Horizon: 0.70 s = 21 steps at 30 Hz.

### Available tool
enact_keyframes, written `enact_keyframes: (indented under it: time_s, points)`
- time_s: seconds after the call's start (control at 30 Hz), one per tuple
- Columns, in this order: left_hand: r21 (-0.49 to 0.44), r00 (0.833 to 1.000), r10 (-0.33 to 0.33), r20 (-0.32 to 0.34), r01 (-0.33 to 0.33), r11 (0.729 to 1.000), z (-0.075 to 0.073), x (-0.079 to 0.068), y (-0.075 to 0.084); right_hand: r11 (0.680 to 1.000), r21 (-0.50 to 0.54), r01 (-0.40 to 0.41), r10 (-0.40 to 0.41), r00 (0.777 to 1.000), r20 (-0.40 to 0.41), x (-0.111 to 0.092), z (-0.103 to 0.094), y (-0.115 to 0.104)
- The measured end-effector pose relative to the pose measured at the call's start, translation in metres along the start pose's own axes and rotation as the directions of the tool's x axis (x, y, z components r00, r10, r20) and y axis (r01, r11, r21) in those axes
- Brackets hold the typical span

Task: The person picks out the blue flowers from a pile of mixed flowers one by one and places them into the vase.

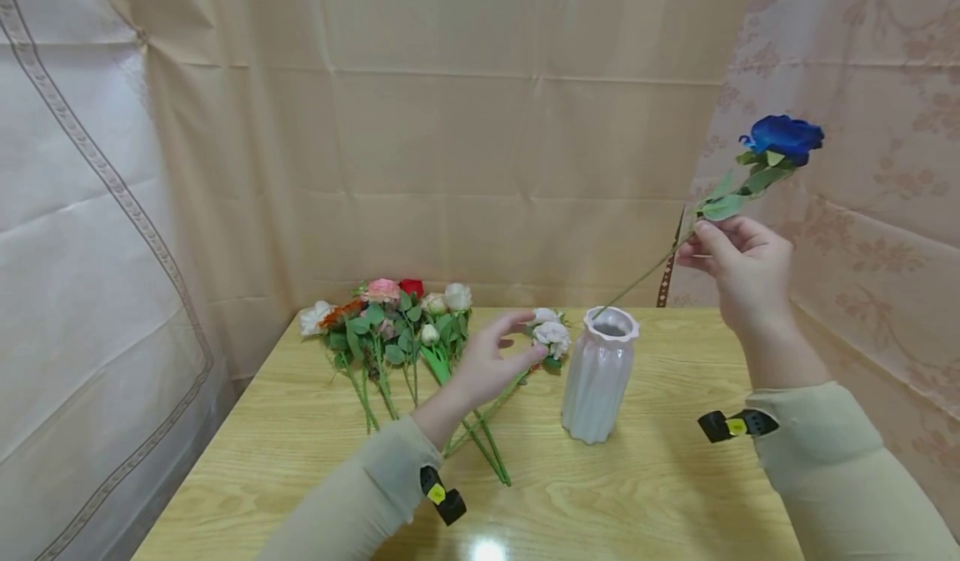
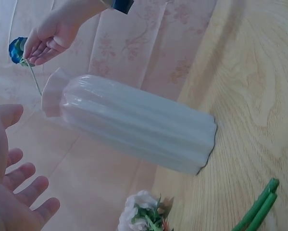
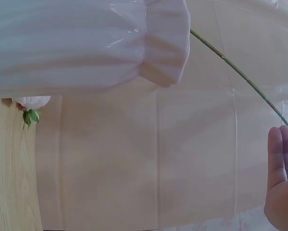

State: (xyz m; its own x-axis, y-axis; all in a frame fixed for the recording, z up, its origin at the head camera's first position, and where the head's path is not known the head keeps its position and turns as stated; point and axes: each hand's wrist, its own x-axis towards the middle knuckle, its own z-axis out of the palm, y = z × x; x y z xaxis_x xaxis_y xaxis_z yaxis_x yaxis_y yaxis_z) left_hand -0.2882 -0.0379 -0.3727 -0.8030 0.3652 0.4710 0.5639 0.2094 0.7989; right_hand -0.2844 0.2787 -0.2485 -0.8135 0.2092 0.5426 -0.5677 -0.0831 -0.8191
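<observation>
A blue rose (image 1: 784,139) with green leaves slants up to the right, its stem pinched near the leaves by my right hand (image 1: 750,273). The lower end of that stem (image 3: 247,77) meets the mouth of a white fluted vase (image 1: 597,382), which stands upright on the table. How far the tip goes in cannot be seen. Left of the vase, my left hand (image 1: 491,361) is held in the air with fingers apart and nothing in it. White flowers (image 1: 552,338) lie behind its fingertips, beside the vase.
A spread of artificial flowers lies on the left of the wooden table (image 1: 247,461), among them a pink bloom (image 1: 382,291), a red rose (image 1: 411,288) and white roses (image 1: 458,297). Their green stems (image 1: 491,448) point toward the front. Beige cloth (image 1: 487,169) hangs behind.
</observation>
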Motion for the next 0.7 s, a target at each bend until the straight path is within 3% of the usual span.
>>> enact_keyframes:
  time_s: [0.57,0.7]
  points:
    - [0.0,1.0,-0.002,0.021,0.002,1.0,0.017,-0.002,0.002,0.989,-0.138,0.055,-0.053,0.998,0.018,-0.001,0.001,0.008]
    - [0.006,0.999,-0.014,0.035,0.013,1.0,0.019,-0.004,0.002,0.95,-0.308,0.047,-0.041,0.999,0.025,-0.004,0.0,0.012]
